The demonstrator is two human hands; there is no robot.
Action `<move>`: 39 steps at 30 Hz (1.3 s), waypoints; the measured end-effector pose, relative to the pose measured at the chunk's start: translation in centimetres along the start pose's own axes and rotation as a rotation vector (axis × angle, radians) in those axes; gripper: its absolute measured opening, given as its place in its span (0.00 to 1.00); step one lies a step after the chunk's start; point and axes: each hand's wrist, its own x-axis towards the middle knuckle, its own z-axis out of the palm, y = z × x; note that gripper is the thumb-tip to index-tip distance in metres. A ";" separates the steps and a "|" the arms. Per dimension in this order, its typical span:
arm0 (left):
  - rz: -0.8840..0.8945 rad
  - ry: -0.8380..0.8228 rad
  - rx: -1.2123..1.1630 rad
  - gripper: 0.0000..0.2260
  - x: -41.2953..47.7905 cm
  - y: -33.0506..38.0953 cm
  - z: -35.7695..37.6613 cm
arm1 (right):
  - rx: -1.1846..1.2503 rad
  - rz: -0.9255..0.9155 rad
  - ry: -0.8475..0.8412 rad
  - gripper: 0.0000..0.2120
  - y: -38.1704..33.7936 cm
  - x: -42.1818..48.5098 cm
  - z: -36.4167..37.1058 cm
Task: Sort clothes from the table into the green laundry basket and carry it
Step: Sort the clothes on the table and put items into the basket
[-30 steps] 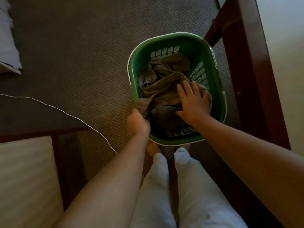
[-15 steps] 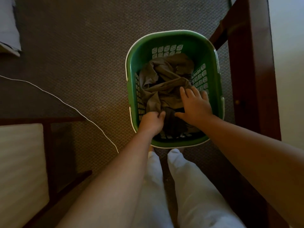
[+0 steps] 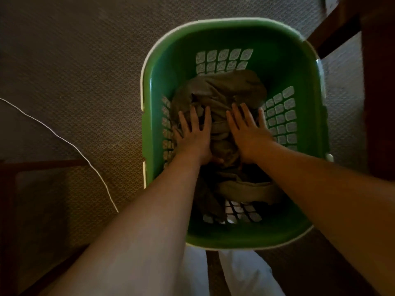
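The green laundry basket (image 3: 284, 60) stands on the carpet right in front of my legs. Crumpled olive-grey clothes (image 3: 226, 90) lie inside it, with a darker piece near the basket's near wall. My left hand (image 3: 193, 133) rests flat on the clothes, palm down, fingers spread. My right hand (image 3: 249, 130) lies flat beside it on the same pile, fingers apart too. Neither hand grips the fabric. Both forearms reach over the basket's near rim.
A dark wooden table leg and frame (image 3: 376, 103) stand close on the basket's right. A thin white cable (image 3: 70, 144) crosses the carpet on the left. Dark chair wood (image 3: 12, 189) sits at the lower left. My white trousers (image 3: 245, 274) are below the basket.
My left hand let go of the cloth at the basket's left rim, moved inside and flattened on the pile. The right hand stayed on the clothes. The view moved closer to the basket.
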 end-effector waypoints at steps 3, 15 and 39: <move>-0.037 -0.018 0.010 0.70 3.4 -0.9 3.6 | 0.004 0.012 0.069 0.59 -1.1 3.4 4.1; -0.102 0.005 0.020 0.62 12.7 -2.6 7.9 | 0.026 -0.060 0.128 0.45 -0.8 12.8 8.9; -0.304 -0.298 -0.140 0.45 -5.6 1.9 8.3 | 0.683 0.396 -0.082 0.47 -7.4 -6.4 8.6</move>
